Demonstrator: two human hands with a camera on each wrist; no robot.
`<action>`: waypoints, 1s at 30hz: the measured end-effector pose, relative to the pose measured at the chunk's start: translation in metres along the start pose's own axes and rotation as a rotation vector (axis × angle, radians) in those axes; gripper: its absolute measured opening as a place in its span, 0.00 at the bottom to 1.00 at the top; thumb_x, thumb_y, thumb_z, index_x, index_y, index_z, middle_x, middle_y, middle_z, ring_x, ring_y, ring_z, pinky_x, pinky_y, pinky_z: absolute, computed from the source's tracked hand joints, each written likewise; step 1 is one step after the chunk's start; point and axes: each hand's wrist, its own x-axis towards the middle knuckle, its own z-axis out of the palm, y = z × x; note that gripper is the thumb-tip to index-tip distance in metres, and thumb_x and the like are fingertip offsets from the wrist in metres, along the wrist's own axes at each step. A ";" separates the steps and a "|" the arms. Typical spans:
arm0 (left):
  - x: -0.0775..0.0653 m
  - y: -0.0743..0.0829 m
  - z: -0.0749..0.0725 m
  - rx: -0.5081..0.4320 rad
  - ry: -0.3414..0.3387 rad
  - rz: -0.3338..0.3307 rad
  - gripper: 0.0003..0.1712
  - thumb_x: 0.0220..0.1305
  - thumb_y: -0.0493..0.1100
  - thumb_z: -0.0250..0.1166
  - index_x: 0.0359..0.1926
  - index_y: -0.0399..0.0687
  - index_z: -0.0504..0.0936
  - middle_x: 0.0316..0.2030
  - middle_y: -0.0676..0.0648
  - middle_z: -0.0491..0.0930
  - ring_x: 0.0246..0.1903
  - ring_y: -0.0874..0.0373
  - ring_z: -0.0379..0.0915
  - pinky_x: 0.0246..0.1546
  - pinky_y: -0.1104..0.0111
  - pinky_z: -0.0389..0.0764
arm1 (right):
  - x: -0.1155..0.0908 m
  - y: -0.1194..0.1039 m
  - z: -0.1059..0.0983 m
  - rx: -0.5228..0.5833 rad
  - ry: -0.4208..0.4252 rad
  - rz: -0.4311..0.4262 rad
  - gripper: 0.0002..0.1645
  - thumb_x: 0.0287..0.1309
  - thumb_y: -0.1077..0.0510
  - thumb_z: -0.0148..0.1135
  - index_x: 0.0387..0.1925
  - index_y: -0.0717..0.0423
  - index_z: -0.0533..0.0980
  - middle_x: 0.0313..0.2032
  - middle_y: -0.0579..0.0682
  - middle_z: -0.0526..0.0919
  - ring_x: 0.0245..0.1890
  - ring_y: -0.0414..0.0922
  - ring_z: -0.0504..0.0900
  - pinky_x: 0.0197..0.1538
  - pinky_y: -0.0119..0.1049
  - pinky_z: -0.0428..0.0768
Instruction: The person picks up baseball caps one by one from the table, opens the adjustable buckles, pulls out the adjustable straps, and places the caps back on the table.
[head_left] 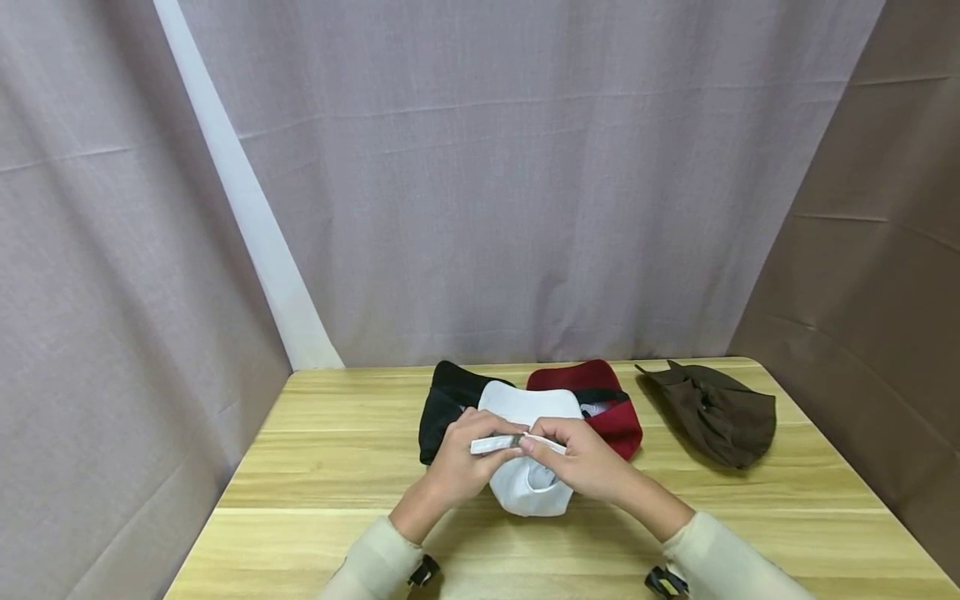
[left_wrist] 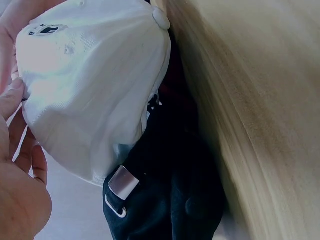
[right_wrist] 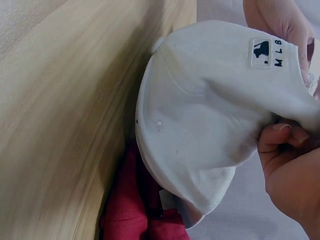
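A white baseball cap (head_left: 525, 496) is between my two hands, its brim pointing away and its back opening toward me. Near the middle of the cap's white strap (head_left: 491, 444), my left hand (head_left: 459, 462) pinches it between thumb and fingers. From the other side my right hand (head_left: 585, 458) pinches the strap, its thumb close to a small metal buckle (head_left: 517, 439). How the strap runs through the buckle is partly hidden by fingers. The right wrist view shows the crown (right_wrist: 200, 95) with a small dark logo (right_wrist: 261, 52) and letters beside the opening.
Behind the white cap lie a black cap (head_left: 437, 421) on the left and a red cap (head_left: 621, 427) on the right. A brown cap (head_left: 712, 417) sits farther right on the wooden table (head_left: 322, 467). Grey curtains (head_left: 480, 208) hang behind the table.
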 end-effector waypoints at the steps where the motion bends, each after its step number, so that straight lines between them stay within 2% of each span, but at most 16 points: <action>1: 0.000 0.000 0.000 -0.002 -0.001 -0.001 0.14 0.56 0.46 0.74 0.45 0.56 0.87 0.41 0.56 0.88 0.42 0.68 0.82 0.43 0.72 0.73 | 0.000 0.000 0.001 -0.007 0.001 0.015 0.16 0.69 0.49 0.59 0.26 0.49 0.77 0.27 0.46 0.81 0.33 0.34 0.76 0.38 0.30 0.75; 6: -0.001 0.001 0.002 -0.005 0.000 0.007 0.14 0.56 0.46 0.74 0.45 0.55 0.87 0.40 0.56 0.88 0.42 0.67 0.83 0.44 0.72 0.74 | 0.000 0.000 0.003 -0.016 0.009 0.042 0.18 0.67 0.48 0.61 0.22 0.48 0.75 0.24 0.40 0.76 0.31 0.34 0.74 0.35 0.30 0.74; 12: 0.000 0.001 0.003 -0.009 0.008 0.019 0.14 0.56 0.45 0.74 0.44 0.54 0.87 0.40 0.55 0.89 0.42 0.67 0.83 0.46 0.71 0.75 | 0.001 0.003 0.003 0.008 -0.008 -0.011 0.20 0.69 0.52 0.59 0.22 0.55 0.74 0.22 0.38 0.72 0.28 0.32 0.71 0.33 0.30 0.72; 15: -0.001 0.000 0.004 -0.009 0.012 0.026 0.14 0.55 0.45 0.75 0.44 0.55 0.87 0.39 0.56 0.89 0.40 0.67 0.83 0.45 0.72 0.75 | 0.000 0.004 0.002 0.006 -0.011 -0.034 0.19 0.70 0.53 0.58 0.22 0.55 0.74 0.22 0.46 0.75 0.29 0.32 0.72 0.34 0.30 0.73; 19: -0.001 -0.001 0.004 0.004 0.007 0.024 0.13 0.55 0.46 0.75 0.43 0.56 0.87 0.39 0.57 0.88 0.39 0.68 0.81 0.44 0.73 0.75 | -0.001 0.005 0.001 -0.015 -0.017 -0.018 0.17 0.71 0.52 0.56 0.25 0.52 0.77 0.25 0.55 0.80 0.31 0.33 0.74 0.39 0.30 0.74; 27: -0.001 0.000 0.002 0.030 0.009 -0.024 0.14 0.53 0.48 0.76 0.42 0.58 0.87 0.38 0.58 0.88 0.38 0.66 0.79 0.41 0.76 0.75 | -0.004 0.004 -0.002 -0.054 -0.038 0.011 0.14 0.73 0.51 0.52 0.30 0.42 0.78 0.29 0.39 0.80 0.36 0.35 0.76 0.44 0.31 0.74; 30: -0.001 0.000 0.002 0.023 0.011 -0.030 0.14 0.54 0.48 0.76 0.42 0.57 0.87 0.38 0.58 0.88 0.38 0.65 0.79 0.40 0.76 0.75 | -0.005 0.003 -0.003 -0.059 -0.043 0.030 0.14 0.74 0.50 0.51 0.32 0.42 0.78 0.30 0.38 0.80 0.36 0.35 0.76 0.44 0.31 0.73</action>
